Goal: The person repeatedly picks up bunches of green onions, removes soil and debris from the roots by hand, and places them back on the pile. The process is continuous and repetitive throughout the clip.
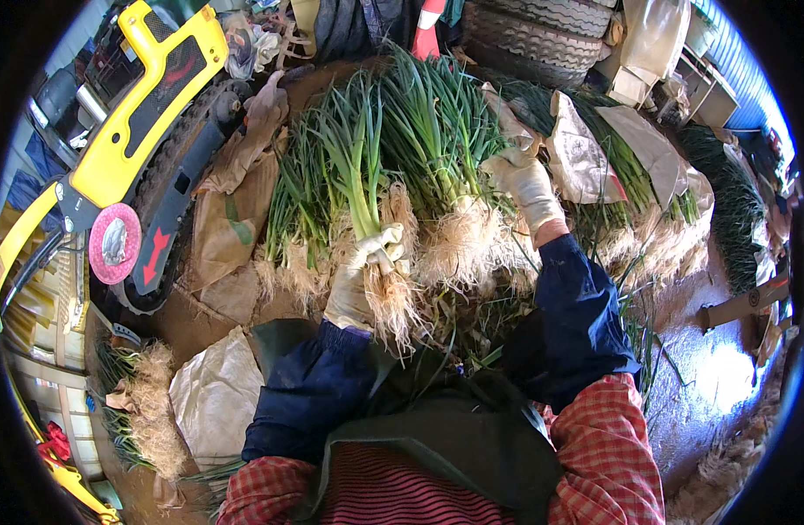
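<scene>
My left hand [361, 279], in a pale work glove, is closed around the white base of a few green onion stalks [357, 197]. Their roots [394, 302] hang below my fingers and the green leaves point away from me. My right hand [521, 180], gloved as well, is at the right side of a large pile of green onions [435, 131]. Its fingertips point left toward the leaves, and whether they grip any is hidden. Pale, tangled roots [464, 243] of the pile face me. Loose leaf scraps [487, 321] lie in front of my apron [435, 433].
A yellow machine [107, 157] with a rubber track [172, 157] stands at left. Stacked tyres [540, 36] are at the back. More green onions [664, 243] lie at right, partly under paper sacks [576, 151]. Another root bundle [154, 407] lies at lower left near a pale sack [215, 394].
</scene>
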Motion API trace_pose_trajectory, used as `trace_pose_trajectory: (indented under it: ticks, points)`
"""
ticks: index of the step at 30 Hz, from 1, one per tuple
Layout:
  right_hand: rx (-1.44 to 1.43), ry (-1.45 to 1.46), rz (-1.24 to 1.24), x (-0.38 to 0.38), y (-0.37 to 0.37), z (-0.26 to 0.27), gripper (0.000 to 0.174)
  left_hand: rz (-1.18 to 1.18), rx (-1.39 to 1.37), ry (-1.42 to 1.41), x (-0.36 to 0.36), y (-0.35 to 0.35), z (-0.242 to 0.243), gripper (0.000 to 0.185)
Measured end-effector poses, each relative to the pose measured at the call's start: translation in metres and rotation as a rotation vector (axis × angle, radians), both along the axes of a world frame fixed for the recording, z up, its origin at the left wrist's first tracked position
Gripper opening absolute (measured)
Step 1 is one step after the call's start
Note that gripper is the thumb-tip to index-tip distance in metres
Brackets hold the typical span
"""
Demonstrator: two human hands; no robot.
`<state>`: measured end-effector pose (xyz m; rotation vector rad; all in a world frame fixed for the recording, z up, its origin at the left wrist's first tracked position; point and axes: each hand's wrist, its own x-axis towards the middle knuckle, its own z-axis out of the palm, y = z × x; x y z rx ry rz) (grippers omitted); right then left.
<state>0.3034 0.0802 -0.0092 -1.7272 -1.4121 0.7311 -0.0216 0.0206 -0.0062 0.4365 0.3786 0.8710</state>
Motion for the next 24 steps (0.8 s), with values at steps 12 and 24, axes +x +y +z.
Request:
trace_pose_trajectory:
  ticks: [12, 24]
  points:
    - [-0.536, -0.741, 0.3, -0.078, -0.011, -0.016, 0.059, 0.031, -0.025, -0.01, 0.002, -0.004, -0.002, 0.028]
    - [0.113, -0.255, 0.0, -0.033, -0.039, 0.069, 0.034, 0.043, 0.045, 0.085, -0.003, 0.001, -0.003, 0.029]
